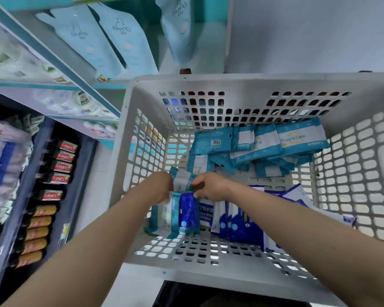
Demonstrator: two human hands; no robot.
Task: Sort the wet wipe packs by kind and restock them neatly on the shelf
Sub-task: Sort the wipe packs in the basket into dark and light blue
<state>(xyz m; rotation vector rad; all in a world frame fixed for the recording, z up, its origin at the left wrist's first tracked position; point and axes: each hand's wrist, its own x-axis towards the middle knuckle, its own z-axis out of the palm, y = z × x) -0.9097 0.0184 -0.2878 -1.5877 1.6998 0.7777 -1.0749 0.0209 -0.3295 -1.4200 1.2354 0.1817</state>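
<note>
1. We are at the sorting step. At frame centre, in the basket (353, 173), our right hand (211, 187) pinches a teal pack (181, 178). Our left hand (162, 185) meets its other edge with fingers hidden, so we cannot tell its grip.
2. Next, we judge, the pack joins the teal heap (266, 145) at upper right, apart from the blue packs (239, 227) at lower centre.
3. We can read "75%" on one blue pack and "Giving" on the pouches (84, 38) at upper left.

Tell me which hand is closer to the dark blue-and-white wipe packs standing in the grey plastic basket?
Right. The right hand is beside the blue-and-white packs; the left hand is farther left, beyond the teal-and-white pack both hands grip.
</note>
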